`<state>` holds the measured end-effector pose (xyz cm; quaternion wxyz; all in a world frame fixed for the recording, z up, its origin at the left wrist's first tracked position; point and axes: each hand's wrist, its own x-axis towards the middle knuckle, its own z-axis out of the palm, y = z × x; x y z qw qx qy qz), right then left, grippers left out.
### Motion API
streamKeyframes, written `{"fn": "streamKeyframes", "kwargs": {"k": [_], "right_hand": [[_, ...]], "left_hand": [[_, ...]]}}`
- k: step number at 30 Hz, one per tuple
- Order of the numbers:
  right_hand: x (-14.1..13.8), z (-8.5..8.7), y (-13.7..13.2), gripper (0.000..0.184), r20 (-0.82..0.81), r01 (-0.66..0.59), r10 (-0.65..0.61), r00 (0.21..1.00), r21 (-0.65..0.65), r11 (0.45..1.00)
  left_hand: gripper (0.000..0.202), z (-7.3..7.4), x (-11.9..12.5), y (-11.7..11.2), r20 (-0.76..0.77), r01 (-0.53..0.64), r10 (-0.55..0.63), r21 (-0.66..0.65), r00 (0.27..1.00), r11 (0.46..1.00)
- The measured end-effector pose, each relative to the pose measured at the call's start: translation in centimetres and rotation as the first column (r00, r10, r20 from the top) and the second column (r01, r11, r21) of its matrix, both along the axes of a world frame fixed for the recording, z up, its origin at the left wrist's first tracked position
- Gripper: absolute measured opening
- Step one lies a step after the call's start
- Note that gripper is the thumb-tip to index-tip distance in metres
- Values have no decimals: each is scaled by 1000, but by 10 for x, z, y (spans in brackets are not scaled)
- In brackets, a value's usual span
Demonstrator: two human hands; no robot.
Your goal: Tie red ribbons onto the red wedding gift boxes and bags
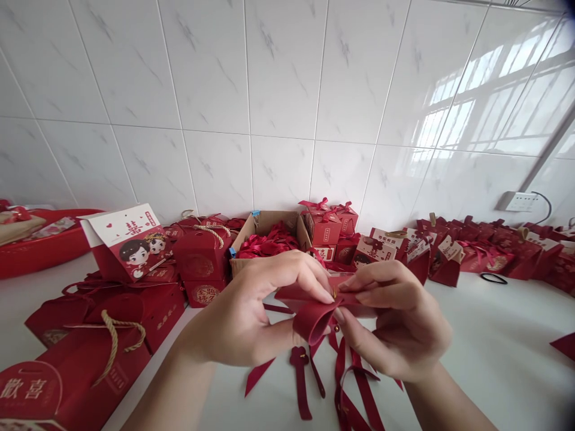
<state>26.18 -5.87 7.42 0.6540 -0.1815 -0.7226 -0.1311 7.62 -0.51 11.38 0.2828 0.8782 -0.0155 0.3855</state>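
Note:
Both my hands meet at the middle of the view over a white table. My left hand pinches a loop of dark red ribbon between thumb and fingers. My right hand pinches the same ribbon from the right, fingers closed on it. The ribbon's loose tails hang down below the hands onto the table. Behind the loop a small red box shows partly, hidden by my fingers.
An open cardboard box full of red ribbons stands behind my hands. Several red gift boxes line the tiled wall. Red bags with rope handles lie at left. A red tray sits far left, a wall socket right.

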Motion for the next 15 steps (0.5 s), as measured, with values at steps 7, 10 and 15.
{"fn": "streamKeyframes", "kwargs": {"k": [7,10,15], "right_hand": [[-2,0,0,34,13,-47,47,999,-6,999],[-2,-1,0,34,6,-40,40,999,-20,999],[-1,-1,1,33,5,-40,40,999,-10,999]], "left_hand": [[16,2,1,0,62,-9,6,49,998,999],[16,2,0,-1,69,-3,0,54,998,999],[16,2,1,0,89,-27,21,70,996,997]]}}
